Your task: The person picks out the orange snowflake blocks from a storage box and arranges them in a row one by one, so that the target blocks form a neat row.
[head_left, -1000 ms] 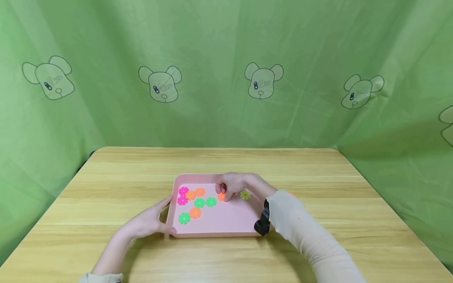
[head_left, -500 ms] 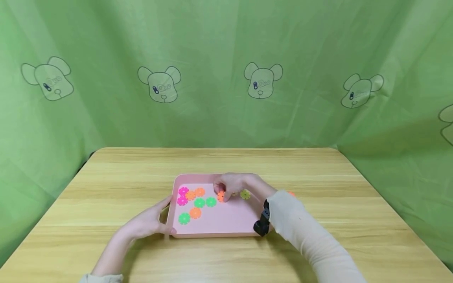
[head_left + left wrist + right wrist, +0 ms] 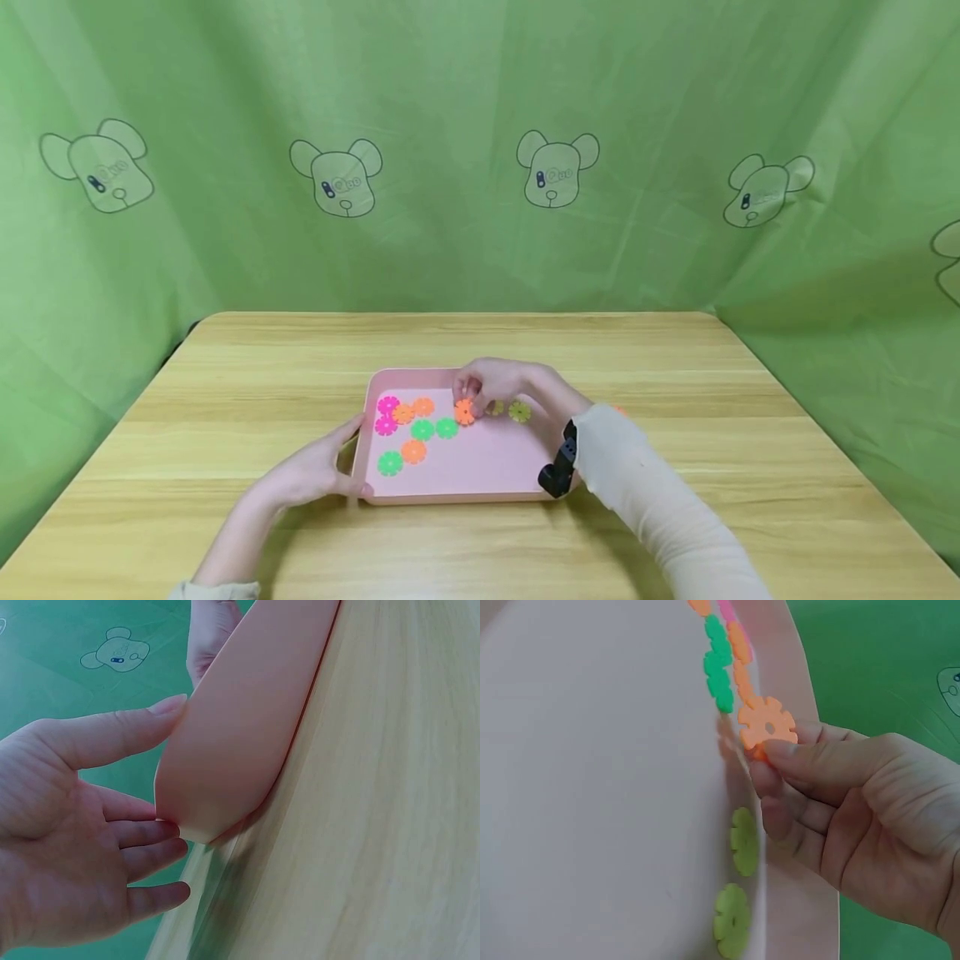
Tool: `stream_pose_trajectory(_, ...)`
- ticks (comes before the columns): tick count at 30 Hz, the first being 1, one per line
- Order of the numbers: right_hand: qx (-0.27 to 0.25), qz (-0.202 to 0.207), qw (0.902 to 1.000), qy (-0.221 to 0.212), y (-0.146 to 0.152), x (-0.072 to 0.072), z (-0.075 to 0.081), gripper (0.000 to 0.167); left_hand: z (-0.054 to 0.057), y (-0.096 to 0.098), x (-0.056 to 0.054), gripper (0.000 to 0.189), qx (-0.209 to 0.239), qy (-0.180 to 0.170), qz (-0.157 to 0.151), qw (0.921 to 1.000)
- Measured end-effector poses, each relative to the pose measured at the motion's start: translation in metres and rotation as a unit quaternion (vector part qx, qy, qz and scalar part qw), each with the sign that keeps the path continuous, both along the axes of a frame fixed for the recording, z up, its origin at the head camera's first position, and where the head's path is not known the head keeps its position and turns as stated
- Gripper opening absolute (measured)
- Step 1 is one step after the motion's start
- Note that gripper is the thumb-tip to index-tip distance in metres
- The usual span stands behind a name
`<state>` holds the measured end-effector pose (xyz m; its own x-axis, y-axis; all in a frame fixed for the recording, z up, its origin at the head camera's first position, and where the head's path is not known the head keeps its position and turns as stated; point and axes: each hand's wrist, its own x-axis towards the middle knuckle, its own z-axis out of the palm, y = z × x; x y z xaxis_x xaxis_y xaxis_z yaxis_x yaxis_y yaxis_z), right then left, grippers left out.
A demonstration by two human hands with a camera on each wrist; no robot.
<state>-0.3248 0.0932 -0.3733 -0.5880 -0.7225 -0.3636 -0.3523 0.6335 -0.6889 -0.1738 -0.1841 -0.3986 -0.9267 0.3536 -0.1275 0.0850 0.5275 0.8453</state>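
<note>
My right hand (image 3: 497, 382) pinches an orange snowflake disc (image 3: 771, 720) between thumb and fingers, tilted up over the far part of the pink tray (image 3: 457, 500). Two yellow-green snowflake discs (image 3: 731, 926) lie close to that hand inside the tray. To its left are two green discs (image 3: 423, 430) side by side. My left hand (image 3: 75, 840) touches the tray's left end, its thumb tip at the rim and its fingers fairly straight and spread. In the head view it spans the left side wall.
Further left in the tray lie two pink discs (image 3: 387, 425), several orange discs (image 3: 413, 452) and another green disc (image 3: 390, 463). Beyond the tray's right side, part of an orange piece (image 3: 619, 411) shows behind the right sleeve (image 3: 652, 492). A green curtain (image 3: 450, 250) hangs behind the wooden table (image 3: 300, 350).
The right hand has lifted an orange disc from the tray floor and shifted slightly left with it. A second yellow-green disc now shows more fully. The left hand stays in place.
</note>
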Motion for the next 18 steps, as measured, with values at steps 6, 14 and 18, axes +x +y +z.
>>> stream_pose_trajectory(6,-0.063,0.017,0.9978,-0.003,0.007,-0.003,0.006,0.021,0.002,0.0,0.001,0.108,-0.002,0.003,-0.001,1.0)
stream_pose_trajectory(14,-0.123,-0.019,0.9922,0.007,0.026,-0.004,0.019,0.026,0.004,0.0,0.002,0.107,-0.002,0.0,0.0,1.0)
stream_pose_trajectory(18,-0.147,-0.034,0.9886,0.005,0.039,-0.002,0.025,0.022,0.004,0.0,0.001,0.108,0.001,0.001,-0.003,1.0)
